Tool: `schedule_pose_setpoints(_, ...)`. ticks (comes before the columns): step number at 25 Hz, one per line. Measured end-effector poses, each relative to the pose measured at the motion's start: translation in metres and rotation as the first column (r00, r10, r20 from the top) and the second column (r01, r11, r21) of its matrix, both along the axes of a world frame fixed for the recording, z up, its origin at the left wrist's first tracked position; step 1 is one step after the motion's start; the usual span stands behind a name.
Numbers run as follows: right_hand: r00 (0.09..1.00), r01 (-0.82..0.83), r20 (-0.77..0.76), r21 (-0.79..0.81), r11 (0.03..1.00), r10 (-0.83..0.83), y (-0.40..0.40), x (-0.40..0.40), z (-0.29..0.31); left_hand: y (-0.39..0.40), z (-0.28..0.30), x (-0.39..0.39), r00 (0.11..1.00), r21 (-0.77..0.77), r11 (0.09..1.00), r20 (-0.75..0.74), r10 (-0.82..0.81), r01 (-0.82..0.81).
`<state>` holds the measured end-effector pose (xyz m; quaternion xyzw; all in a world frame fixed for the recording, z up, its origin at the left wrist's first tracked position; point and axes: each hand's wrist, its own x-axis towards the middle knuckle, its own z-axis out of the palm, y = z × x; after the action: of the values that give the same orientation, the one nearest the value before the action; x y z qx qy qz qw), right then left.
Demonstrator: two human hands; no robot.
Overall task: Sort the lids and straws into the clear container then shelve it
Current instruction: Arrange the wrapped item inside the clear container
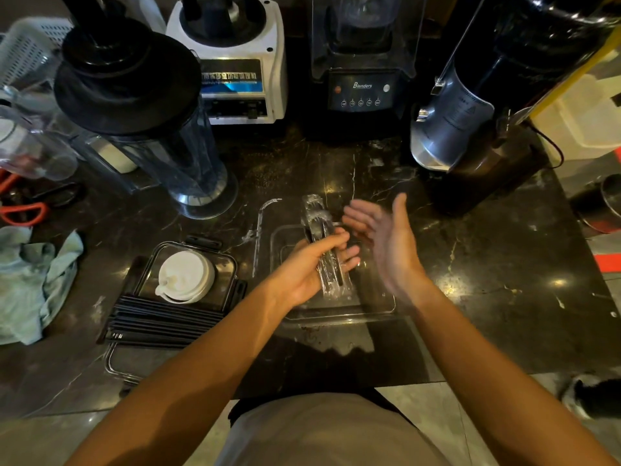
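Note:
My left hand (312, 267) grips a bundle of clear-wrapped cutlery or straws (319, 230), held lengthwise above the clear container (379, 306) on the dark counter. My right hand (386, 243) hovers just right of the bundle, palm open, fingers spread and slightly blurred, holding nothing. A stack of white cup lids (185, 276) rests on the container's clear lid with black clips (225, 264) to the left. A row of black wrapped straws (161, 322) lies in front of that lid. One clear-wrapped straw (258, 237) lies loose on the counter.
Blenders line the back: a jug with a black lid (134, 105), a white base (235, 62), a black blender (361, 75) and a silver machine (457, 122). A pale cloth (33, 280) and orange-handled scissors (23, 211) lie at left. The counter edge runs near my body.

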<state>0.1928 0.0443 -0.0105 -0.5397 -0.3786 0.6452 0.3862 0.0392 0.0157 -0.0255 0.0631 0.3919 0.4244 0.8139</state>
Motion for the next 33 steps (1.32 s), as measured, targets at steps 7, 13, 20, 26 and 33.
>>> schedule_pose_setpoints(7,0.843,-0.509,0.210,0.008,0.861,0.496,0.047,0.003,0.030,-0.011,0.002,0.006,0.963,-0.049,0.962,0.024,-0.268,0.269)
schedule_pose_setpoints(13,0.746,-0.628,0.228,-0.070,0.775,0.625,0.043,0.003,0.021,-0.010,-0.002,0.004,0.962,-0.050,0.961,0.003,-0.274,0.274)
schedule_pose_setpoints(20,0.834,-0.438,0.376,0.008,0.899,0.403,0.030,0.003,0.019,-0.004,-0.007,0.005,0.977,-0.030,0.978,-0.050,-0.208,0.206)
schedule_pose_setpoints(26,0.703,-0.504,0.545,-0.071,0.861,0.456,-0.005,0.023,0.027,0.014,-0.014,0.009,0.997,0.068,0.997,-0.062,0.039,-0.035)
schedule_pose_setpoints(33,0.790,-0.232,0.536,-0.191,0.954,0.299,-0.028,0.024,0.012,0.028,-0.015,0.004,0.690,0.142,0.810,-0.618,-0.376,0.568)
